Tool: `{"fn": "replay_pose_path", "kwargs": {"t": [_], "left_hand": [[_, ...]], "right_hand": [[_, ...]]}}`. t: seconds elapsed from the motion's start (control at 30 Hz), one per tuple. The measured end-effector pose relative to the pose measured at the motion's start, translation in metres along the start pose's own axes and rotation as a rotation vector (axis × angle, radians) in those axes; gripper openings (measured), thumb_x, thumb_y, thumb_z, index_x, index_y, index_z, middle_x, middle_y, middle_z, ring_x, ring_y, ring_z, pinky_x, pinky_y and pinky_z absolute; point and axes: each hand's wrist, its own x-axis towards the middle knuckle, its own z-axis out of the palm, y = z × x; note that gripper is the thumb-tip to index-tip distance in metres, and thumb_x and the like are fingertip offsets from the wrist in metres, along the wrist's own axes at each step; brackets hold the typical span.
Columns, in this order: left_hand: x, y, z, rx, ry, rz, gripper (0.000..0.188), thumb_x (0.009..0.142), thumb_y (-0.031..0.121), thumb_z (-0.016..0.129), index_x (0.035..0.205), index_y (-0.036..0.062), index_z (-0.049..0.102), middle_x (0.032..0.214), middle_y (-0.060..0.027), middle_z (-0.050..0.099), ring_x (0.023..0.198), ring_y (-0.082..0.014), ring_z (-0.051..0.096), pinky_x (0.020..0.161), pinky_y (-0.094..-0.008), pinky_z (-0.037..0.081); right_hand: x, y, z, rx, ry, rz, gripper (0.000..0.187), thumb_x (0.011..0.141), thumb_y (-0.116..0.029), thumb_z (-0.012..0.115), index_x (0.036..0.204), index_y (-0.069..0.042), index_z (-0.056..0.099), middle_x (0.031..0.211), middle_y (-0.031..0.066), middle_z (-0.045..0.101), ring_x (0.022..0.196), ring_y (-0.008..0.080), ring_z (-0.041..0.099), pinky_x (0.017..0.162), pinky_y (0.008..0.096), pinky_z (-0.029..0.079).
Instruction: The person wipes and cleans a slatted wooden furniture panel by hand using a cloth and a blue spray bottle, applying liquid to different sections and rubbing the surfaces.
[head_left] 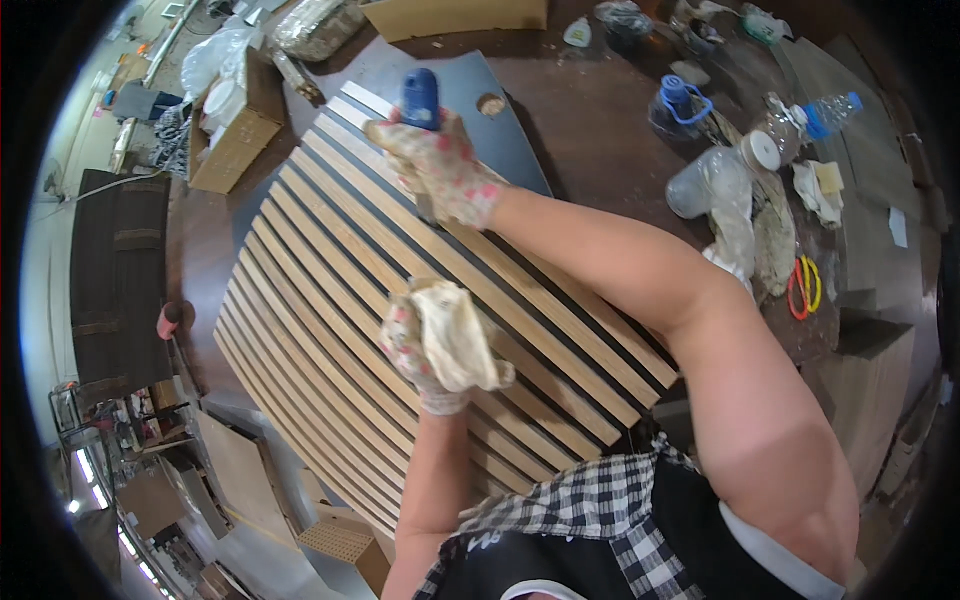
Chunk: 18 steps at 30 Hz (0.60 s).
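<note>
A panel of pale wooden slats (345,225) with dark gaps between them lies slantwise on the brown table. My right hand (445,168), in a glove with pink and red spots, is closed round a tool with a blue handle (420,98). The handle points up past the thumb; the tool's lower part is mostly hidden by the hand, over the slats. Nearer to me, my left hand (402,345), in a similar glove, grips a crumpled off-white cloth (455,335) above the middle of the panel. The cloth hides part of its fingers.
A dark board with a hole (510,135) lies under the slats' far end. On the right of the table (590,130) are a blue-capped jar (672,108), plastic bottles (712,180) and red and yellow scissors (803,288). A cardboard box (235,130) stands far left; a red-headed mallet (169,320) lies left.
</note>
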Motion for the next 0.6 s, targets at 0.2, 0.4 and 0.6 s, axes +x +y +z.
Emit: {"fn": "replay_pose_path", "kwargs": {"t": [0.2, 0.4, 0.6], "left_hand": [[-0.002, -0.004, -0.027, 0.104, 0.236, 0.087, 0.044, 0.081, 0.032, 0.055, 0.113, 0.0058, 0.041, 0.111, -0.0128, 0.050, 0.102, -0.0235, 0.051, 0.085, -0.0337, 0.047], [0.005, -0.009, -0.017, 0.893, 0.228, 0.375, 0.036, 0.075, 0.019, 0.062, 0.107, 0.0043, 0.052, 0.104, -0.0130, 0.054, 0.099, -0.0238, 0.052, 0.078, -0.0295, 0.048], [0.018, 0.002, -0.009, -0.213, 0.249, -0.095, 0.028, 0.081, 0.015, 0.055, 0.103, -0.0021, 0.052, 0.090, -0.0116, 0.060, 0.078, -0.0196, 0.060, 0.067, -0.0263, 0.051]], "right_hand": [[-0.171, -0.042, -0.051, -0.166, 0.035, -0.021, 0.015, 0.076, -0.018, 0.059, 0.079, -0.012, 0.045, 0.053, -0.0052, 0.042, 0.042, 0.0047, 0.040, 0.039, 0.0197, 0.035], [-0.222, -0.037, -0.052, 0.060, 0.067, -0.027, 0.017, 0.083, -0.024, 0.050, 0.084, -0.009, 0.044, 0.060, -0.0013, 0.042, 0.050, 0.0071, 0.041, 0.047, 0.0207, 0.039], [-0.224, -0.041, -0.077, -0.087, -0.238, -0.165, 0.014, 0.084, -0.020, 0.049, 0.083, -0.008, 0.045, 0.064, 0.0029, 0.045, 0.049, 0.0060, 0.042, 0.044, 0.0156, 0.038]]}}
